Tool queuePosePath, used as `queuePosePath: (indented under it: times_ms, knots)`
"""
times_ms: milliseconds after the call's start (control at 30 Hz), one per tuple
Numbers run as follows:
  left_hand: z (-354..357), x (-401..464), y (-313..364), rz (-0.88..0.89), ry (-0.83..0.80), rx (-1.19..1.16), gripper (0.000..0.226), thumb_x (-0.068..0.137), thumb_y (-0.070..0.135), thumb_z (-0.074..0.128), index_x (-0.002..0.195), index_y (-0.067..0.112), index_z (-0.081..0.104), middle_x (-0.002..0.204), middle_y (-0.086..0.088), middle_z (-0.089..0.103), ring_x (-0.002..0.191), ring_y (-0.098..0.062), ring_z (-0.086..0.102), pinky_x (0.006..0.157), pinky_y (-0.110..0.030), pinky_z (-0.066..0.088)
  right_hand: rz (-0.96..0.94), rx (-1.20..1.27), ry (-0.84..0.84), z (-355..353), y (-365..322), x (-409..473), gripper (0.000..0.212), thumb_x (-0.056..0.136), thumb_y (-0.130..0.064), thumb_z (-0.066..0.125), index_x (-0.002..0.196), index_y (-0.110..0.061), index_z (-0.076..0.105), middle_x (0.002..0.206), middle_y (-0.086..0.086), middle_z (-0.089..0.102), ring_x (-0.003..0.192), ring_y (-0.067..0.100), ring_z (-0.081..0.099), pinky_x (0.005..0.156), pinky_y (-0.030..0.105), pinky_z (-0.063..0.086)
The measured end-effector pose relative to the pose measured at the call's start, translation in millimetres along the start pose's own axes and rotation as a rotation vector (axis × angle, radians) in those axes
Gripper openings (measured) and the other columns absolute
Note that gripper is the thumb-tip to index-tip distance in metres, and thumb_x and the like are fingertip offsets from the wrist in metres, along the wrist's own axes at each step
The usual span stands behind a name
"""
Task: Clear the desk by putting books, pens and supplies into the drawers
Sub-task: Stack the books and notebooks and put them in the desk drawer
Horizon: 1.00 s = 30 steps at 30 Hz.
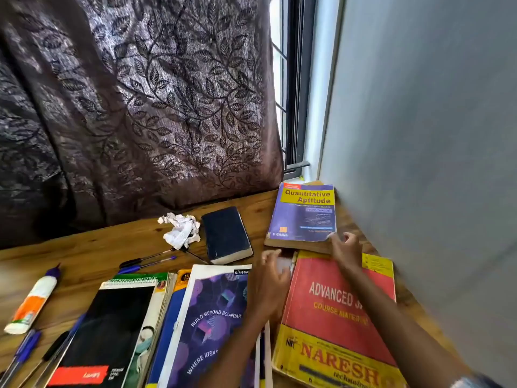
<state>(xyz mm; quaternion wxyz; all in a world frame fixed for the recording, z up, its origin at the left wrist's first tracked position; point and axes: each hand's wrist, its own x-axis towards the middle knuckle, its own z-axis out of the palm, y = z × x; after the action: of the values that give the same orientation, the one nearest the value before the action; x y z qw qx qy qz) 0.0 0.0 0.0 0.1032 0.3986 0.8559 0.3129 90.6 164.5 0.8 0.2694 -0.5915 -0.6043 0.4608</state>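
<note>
A thick purple book titled Quantitative Aptitude lies at the far right corner of the wooden desk. My right hand touches its near right corner, fingers curled and apart. My left hand hovers open over the gap between a purple-white notebook and a red and yellow Advanced Java book. A dark blue book lies mid-desk. A spiral notebook tops a stack at the near left. Pens lie behind the stack.
A crumpled paper ball sits beside the dark blue book. A glue bottle and more pens lie at the left. A patterned curtain hangs behind the desk; a grey wall borders the right.
</note>
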Motion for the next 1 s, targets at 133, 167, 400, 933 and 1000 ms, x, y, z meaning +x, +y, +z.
queuePosePath:
  times_ms: [133, 167, 400, 933, 1000]
  knots:
    - [-4, 43, 11, -0.273, 0.013, -0.285, 0.048, 0.093, 0.03, 0.051, 0.137, 0.014, 0.045, 0.139, -0.009, 0.046, 0.124, -0.023, 0.047, 0.098, -0.032, 0.039, 0.129, 0.169, -0.197, -7, -8, 12, 0.029, 0.084, -0.035, 0.058, 0.069, -0.01, 0.062, 0.068, 0.01, 0.053, 0.049, 0.015, 0.044, 0.048, 0.026, 0.035]
    - [-4, 52, 12, -0.338, -0.019, -0.342, 0.051, 0.093, 0.032, 0.051, 0.138, 0.012, 0.042, 0.141, -0.009, 0.044, 0.125, -0.025, 0.046, 0.1, -0.034, 0.039, 0.168, 0.205, -0.244, -7, -8, 19, 0.027, 0.086, -0.029, 0.059, 0.065, -0.013, 0.059, 0.057, 0.005, 0.048, 0.039, 0.01, 0.039, 0.039, 0.02, 0.03]
    - [3, 93, 5, -0.651, -0.145, -0.601, 0.045, 0.09, 0.039, 0.051, 0.125, 0.01, 0.052, 0.12, -0.008, 0.061, 0.091, -0.022, 0.063, 0.069, -0.028, 0.047, 0.309, 0.258, -0.39, -4, -11, 33, 0.014, 0.084, -0.023, 0.064, 0.074, -0.019, 0.055, 0.063, 0.0, 0.046, 0.042, 0.01, 0.032, 0.04, 0.02, 0.022]
    - [0, 91, 17, -0.417, -0.193, -0.289, 0.043, 0.094, 0.05, 0.043, 0.096, 0.01, 0.059, 0.09, -0.008, 0.062, 0.083, -0.025, 0.058, 0.07, -0.032, 0.038, 0.27, 0.656, -0.325, -8, -2, 37, 0.042, 0.086, 0.005, 0.056, 0.126, 0.0, 0.047, 0.107, 0.017, 0.06, 0.092, 0.03, 0.06, 0.076, 0.038, 0.051]
    - [-3, 78, 22, -0.401, -0.177, -0.264, 0.046, 0.094, 0.051, 0.042, 0.1, 0.01, 0.06, 0.099, -0.011, 0.066, 0.094, -0.03, 0.061, 0.073, -0.033, 0.039, 0.25, 0.682, -0.328, -17, -1, 24, 0.04, 0.087, 0.004, 0.055, 0.125, -0.005, 0.048, 0.104, 0.014, 0.063, 0.087, 0.028, 0.063, 0.069, 0.036, 0.054]
